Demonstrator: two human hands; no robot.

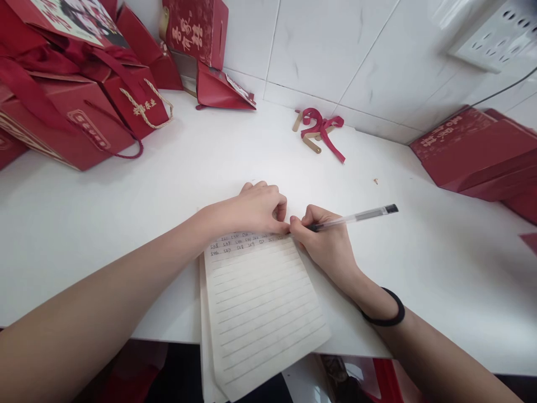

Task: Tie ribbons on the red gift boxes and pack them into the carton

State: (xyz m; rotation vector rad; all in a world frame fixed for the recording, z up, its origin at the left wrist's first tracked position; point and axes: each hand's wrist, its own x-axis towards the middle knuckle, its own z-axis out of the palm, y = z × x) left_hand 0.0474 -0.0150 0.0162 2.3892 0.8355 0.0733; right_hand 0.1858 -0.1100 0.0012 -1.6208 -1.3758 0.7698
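A lined notebook (268, 313) lies on the white table, its lower end reaching past the front edge. Rows of handwritten numbers run across the top of the page, partly hidden under my left hand (262, 208). That hand rests over the upper page with its fingers curled and its thumb pointing at the right margin. In my right hand (329, 240) is a clear pen with a black cap end (364, 215), pinched near its tip. The tip sits by the page's right edge, close to my left thumb, and is hidden by the fingers. A black band (392, 310) circles my right wrist.
Red gift boxes (79, 123) crowd the back left, and more red boxes (474, 151) lean at the right. Red ribbon (322, 129) and tan strips (311, 143) lie near the tiled wall (319, 50). A socket strip (495, 42) is fixed on the wall.
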